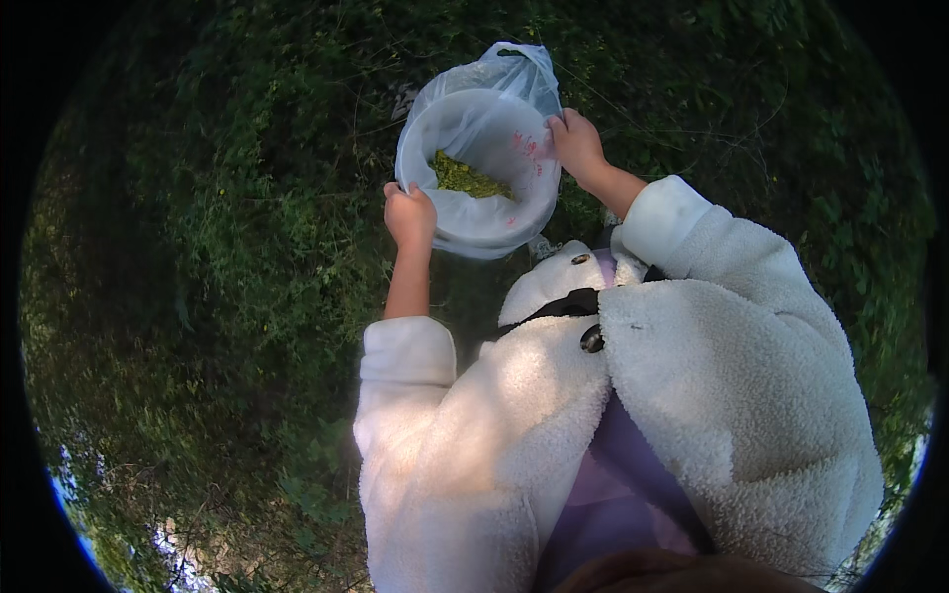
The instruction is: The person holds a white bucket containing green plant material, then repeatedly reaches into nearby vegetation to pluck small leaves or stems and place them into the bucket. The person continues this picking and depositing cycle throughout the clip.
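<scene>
Out in front of me I hold a round white bucket lined with a thin plastic bag [474, 222], whose top is folded out over the rim. Slack plastic with a handle loop sticks up at the far side. At the bottom lies a small heap of yellow-green plant bits [465, 178]. My left hand [410, 212] is closed on the rim at the near left, and my right hand [577, 146] grips it at the right. The fingertips of both hands are partly hidden behind the rim and plastic. Reddish marks show on the inner right wall.
Dense green bushes and grass [267, 237] surround me on all sides, with thin stems [732, 128] at the far right. My fleecy white sleeves and jacket [732, 376] fill the lower right. A bright patch [178, 553] shows through at the lower left.
</scene>
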